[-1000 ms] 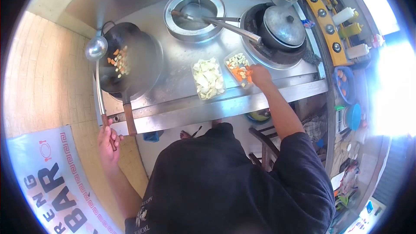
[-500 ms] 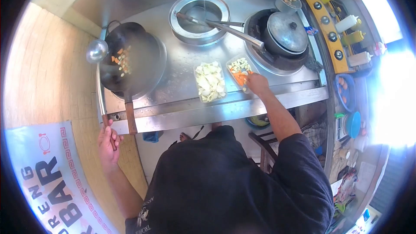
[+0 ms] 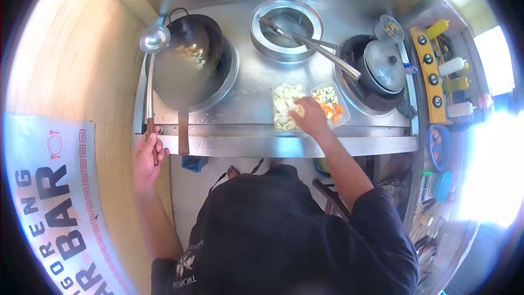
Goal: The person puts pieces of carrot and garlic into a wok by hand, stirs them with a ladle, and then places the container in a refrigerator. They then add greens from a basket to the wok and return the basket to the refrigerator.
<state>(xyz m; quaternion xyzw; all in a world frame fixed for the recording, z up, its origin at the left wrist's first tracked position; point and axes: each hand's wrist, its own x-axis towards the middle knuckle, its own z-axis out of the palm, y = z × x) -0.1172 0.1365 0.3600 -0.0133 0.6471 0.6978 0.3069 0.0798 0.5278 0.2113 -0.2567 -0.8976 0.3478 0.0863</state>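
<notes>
My left hand [image 3: 146,157] is closed around the wooden grip of a long ladle [image 3: 155,39], whose metal bowl rests over the far left rim of the wok. Inside the steaming wok [image 3: 169,84] lie carrot and pale vegetable pieces [image 3: 192,54], partly blurred by steam. My right hand [image 3: 313,116] reaches down into a clear tub of chopped cabbage [image 3: 285,97], its fingers curled on the pieces at the tub's right side. Just right of that hand stands another tub, with diced carrot [image 3: 333,111] and pale chopped pieces [image 3: 325,95].
A metal ring-shaped pot [image 3: 263,38] with long-handled tools [image 3: 333,60] across it stands at the back. Right of it sits a lidded pot [image 3: 385,64] on a burner. Sauce bottles [image 3: 454,65] line the far right side. A wooden wok handle [image 3: 184,136] juts over the counter's front edge.
My right hand has moved left, from the carrot tub to the cabbage tub. My left hand still grips the ladle. The view has shifted, so the counter appears further right.
</notes>
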